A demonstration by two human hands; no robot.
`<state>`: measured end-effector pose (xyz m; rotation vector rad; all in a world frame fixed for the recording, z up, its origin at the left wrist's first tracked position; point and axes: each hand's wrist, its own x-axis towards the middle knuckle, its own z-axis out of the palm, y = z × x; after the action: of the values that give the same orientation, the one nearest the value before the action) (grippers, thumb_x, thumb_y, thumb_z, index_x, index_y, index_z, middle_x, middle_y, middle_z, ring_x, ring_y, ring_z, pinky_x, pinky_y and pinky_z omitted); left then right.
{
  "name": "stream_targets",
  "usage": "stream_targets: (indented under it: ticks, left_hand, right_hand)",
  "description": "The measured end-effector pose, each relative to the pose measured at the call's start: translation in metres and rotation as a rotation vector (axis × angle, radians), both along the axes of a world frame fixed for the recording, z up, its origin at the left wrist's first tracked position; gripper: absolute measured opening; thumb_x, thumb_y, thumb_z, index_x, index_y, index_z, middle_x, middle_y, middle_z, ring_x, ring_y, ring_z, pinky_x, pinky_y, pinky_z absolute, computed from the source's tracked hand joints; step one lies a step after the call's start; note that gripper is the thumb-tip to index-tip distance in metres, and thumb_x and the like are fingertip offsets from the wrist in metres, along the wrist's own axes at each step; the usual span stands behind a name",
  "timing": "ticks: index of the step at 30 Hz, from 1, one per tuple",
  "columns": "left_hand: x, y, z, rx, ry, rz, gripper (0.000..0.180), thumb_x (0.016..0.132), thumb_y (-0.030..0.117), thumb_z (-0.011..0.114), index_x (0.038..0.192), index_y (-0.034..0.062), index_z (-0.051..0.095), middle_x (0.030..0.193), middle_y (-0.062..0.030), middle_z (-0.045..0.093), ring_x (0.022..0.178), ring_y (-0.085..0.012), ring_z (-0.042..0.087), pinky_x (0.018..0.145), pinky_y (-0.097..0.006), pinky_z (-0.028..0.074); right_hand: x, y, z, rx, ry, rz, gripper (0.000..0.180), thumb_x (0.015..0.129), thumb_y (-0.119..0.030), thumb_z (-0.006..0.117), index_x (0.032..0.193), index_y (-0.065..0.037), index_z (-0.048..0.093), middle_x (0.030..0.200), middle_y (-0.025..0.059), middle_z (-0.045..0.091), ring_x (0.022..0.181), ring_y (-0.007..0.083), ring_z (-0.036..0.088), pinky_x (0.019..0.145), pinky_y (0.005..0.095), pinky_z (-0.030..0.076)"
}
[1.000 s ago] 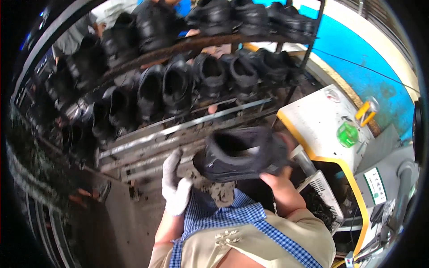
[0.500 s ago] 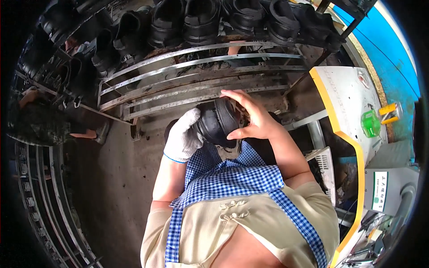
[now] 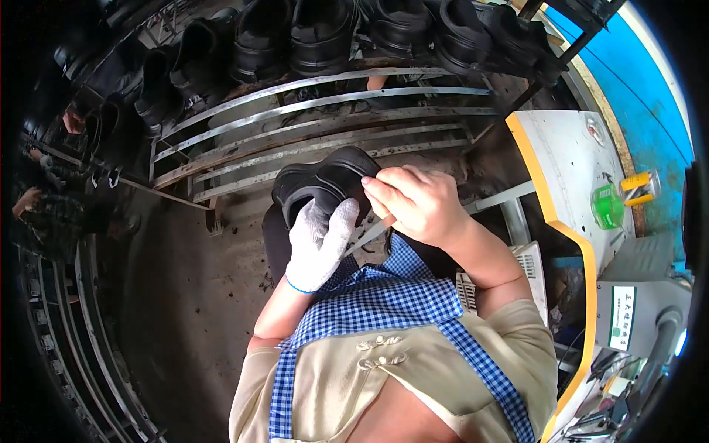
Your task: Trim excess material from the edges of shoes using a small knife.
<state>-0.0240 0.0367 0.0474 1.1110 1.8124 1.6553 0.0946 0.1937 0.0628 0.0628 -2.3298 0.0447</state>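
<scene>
Just above the lap, both hands at work close together on one black shoe (image 3: 343, 164). Left hand (image 3: 320, 247), in a white knit glove with blue trim at the cuff: thumb and fingers closed on the near edge of the shoe, at its opening. Right hand (image 3: 417, 203), bare: fingers curled in, thumb and forefinger pinching a narrow pale strip (image 3: 371, 235), which slants down toward the glove; its kind cannot be told. Right fingertips lie against or just beside the shoe's right side; contact unclear.

Shoe position: directly beyond the glove, held tilted and clear of the rack. Nearer the body than the hands: blue checked apron (image 3: 377, 304) over a beige shirt (image 3: 325, 384).

Beyond the hands: rack with metal bars (image 3: 281, 112), a row of black shoes (image 3: 321, 38) along its upper level. Right of the right hand: white surface (image 3: 565, 159) with a yellow edge, bearing a green container (image 3: 607, 207) and, beside it, a yellow-and-clear item (image 3: 639, 189). Nearer on that side: white basket (image 3: 533, 269), partly hidden by the forearm, and grey machine (image 3: 657, 284). Well left of the glove: another person (image 3: 59, 221) in dark patterned clothing, blurred.
</scene>
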Motion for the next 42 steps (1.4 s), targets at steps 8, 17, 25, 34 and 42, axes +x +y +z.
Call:
stream_targets:
  ticks: [8, 17, 25, 34, 42]
  left_hand:
    - [0.008, 0.009, -0.028, 0.102, 0.124, 0.096, 0.016, 0.089, 0.017, 0.068, 0.097, 0.0025, 0.068, 0.08, -0.0117, 0.067, 0.069, -0.0216, 0.065, 0.064, -0.033, 0.05]
    - [0.005, 0.017, -0.023, 0.025, 0.35, 0.035, 0.015, 0.084, 0.011, 0.07, 0.097, 0.0029, 0.069, 0.078, -0.0126, 0.065, 0.066, -0.027, 0.063, 0.064, -0.034, 0.049]
    - [0.009, 0.018, -0.009, 0.039, -0.002, 0.015, 0.013, 0.091, 0.011, 0.066, 0.095, -0.0007, 0.066, 0.077, -0.0104, 0.066, 0.068, -0.0171, 0.063, 0.062, -0.029, 0.049]
    - [0.011, 0.013, -0.007, 0.029, -0.162, -0.065, 0.017, 0.095, 0.017, 0.063, 0.096, 0.0, 0.064, 0.082, -0.0053, 0.065, 0.073, -0.011, 0.058, 0.067, -0.027, 0.048]
    - [0.004, 0.012, -0.01, 0.019, -0.192, -0.11, 0.02, 0.096, 0.021, 0.061, 0.101, 0.0017, 0.063, 0.087, -0.0016, 0.064, 0.08, -0.0087, 0.056, 0.073, -0.026, 0.047]
  right_hand:
    - [-0.004, -0.013, -0.002, -0.112, -0.021, -0.145, 0.024, 0.068, -0.004, 0.074, 0.09, -0.006, 0.064, 0.086, 0.0038, 0.062, 0.063, 0.018, 0.064, 0.052, 0.0284, 0.052]
    - [-0.004, 0.004, -0.009, -0.273, -0.186, -0.143, 0.026, 0.063, -0.002, 0.071, 0.082, -0.008, 0.054, 0.078, 0.0025, 0.057, 0.058, 0.0193, 0.061, 0.049, 0.0308, 0.049]
    - [-0.012, 0.02, -0.018, -0.347, 0.083, 0.097, 0.025, 0.06, 0.0, 0.068, 0.079, -0.005, 0.052, 0.069, 0.0054, 0.053, 0.053, 0.0201, 0.058, 0.047, 0.0298, 0.046]
    - [-0.007, 0.023, -0.014, -0.383, 0.089, 0.202, 0.025, 0.06, 0.001, 0.067, 0.078, -0.006, 0.052, 0.066, 0.0038, 0.053, 0.052, 0.0185, 0.057, 0.046, 0.0295, 0.045]
    - [-0.01, 0.027, -0.013, -0.375, 0.102, 0.249, 0.024, 0.062, -0.002, 0.067, 0.079, -0.007, 0.05, 0.07, 0.0049, 0.053, 0.053, 0.021, 0.057, 0.047, 0.0314, 0.047]
